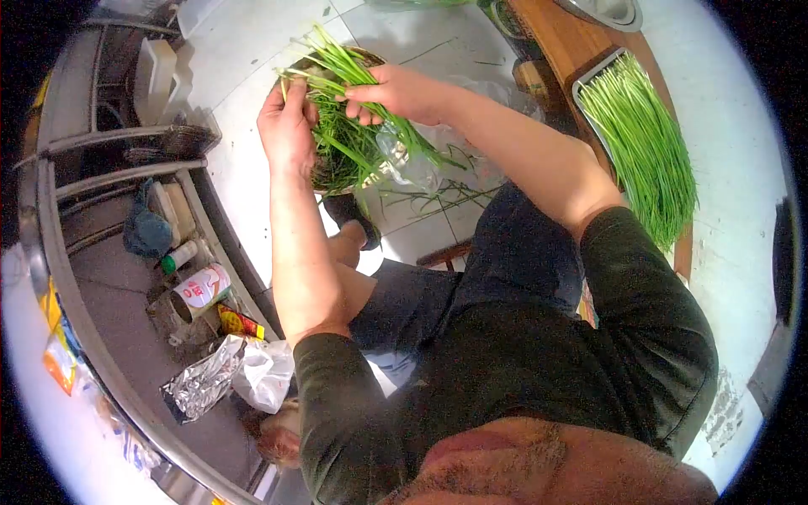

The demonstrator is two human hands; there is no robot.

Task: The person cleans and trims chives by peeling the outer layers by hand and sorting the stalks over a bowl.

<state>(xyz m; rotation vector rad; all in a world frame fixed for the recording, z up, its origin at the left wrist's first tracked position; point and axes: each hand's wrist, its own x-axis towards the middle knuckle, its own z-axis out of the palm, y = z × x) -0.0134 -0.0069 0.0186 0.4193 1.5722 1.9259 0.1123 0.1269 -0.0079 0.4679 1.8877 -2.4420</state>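
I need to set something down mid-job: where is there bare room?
Bare floor tile between the shelf and basket; a strip of wooden bench between the metal bowl and greens tray. Crowded: right of the basket, with clear plastic and loose stems.

Stalks (pixel 343 61) around eleven o'clock look smooth and a bit glossy. Bench (pixel 555 35) at one is smooth wood, bowl (pixel 610 11) there's shiny metal. Tiles (pixel 244 126) at ten, glossy. Crinkly shiny foil (pixel 200 385) at eight, thin wrinkly plastic bag (pixel 266 374) beside it. Shirt (pixel 505 362) at five's matt cloth.
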